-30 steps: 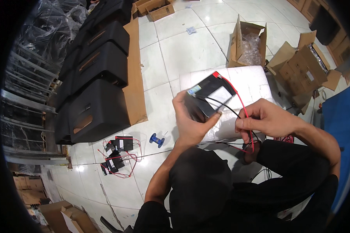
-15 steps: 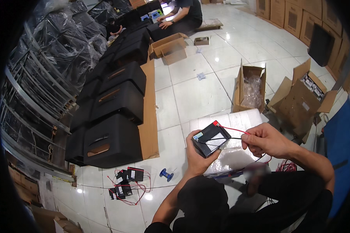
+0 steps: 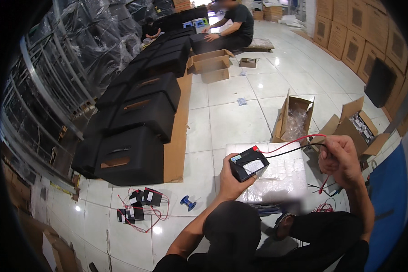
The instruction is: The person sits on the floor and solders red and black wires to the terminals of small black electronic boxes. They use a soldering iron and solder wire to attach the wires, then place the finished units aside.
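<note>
Black and boxy, a small battery [image 3: 249, 163] is sitting gripped in the left hand [image 3: 229, 181], while the right hand [image 3: 341, 159] is pinching its red and black wires [image 3: 289, 146] stretched rightward.

- battery [image 3: 248, 163]: black, white label, blue and red spots on top
- wires: one red [image 3: 289, 140], one black [image 3: 291, 150]
- foam slab [image 3: 276, 174]: white
- speaker cabinets [image 3: 129, 156]: black
- cartons [image 3: 294, 119]: brown
- floor tiles [image 3: 231, 122]: white, glossy
- spool [image 3: 188, 202]: blue
</note>
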`<action>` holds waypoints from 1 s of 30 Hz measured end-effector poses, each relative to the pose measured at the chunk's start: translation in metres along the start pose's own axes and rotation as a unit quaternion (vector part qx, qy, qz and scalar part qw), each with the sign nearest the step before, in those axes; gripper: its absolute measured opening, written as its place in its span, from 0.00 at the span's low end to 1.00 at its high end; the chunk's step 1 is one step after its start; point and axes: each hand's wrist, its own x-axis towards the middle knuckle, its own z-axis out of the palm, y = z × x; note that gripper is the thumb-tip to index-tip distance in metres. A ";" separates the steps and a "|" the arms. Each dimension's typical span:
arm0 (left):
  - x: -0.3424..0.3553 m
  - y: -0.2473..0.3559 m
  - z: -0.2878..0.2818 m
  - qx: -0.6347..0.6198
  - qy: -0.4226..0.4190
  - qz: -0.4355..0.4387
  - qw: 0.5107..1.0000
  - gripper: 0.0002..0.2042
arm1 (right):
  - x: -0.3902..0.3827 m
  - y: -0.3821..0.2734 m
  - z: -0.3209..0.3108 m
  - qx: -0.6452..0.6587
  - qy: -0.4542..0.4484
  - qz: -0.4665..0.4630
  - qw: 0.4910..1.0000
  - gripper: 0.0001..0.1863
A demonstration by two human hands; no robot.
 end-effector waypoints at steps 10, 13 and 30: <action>-0.001 -0.004 0.000 0.057 0.004 -0.022 0.998 0.41 | -0.005 -0.007 0.009 -0.048 0.057 -0.046 0.996 0.19; -0.003 -0.009 -0.006 0.072 -0.022 -0.019 0.997 0.44 | -0.008 -0.005 0.002 -0.050 0.101 -0.042 0.993 0.18; -0.017 -0.043 -0.011 -0.059 0.176 0.031 0.982 0.42 | 0.015 0.018 -0.045 -0.206 -0.004 -0.044 0.978 0.14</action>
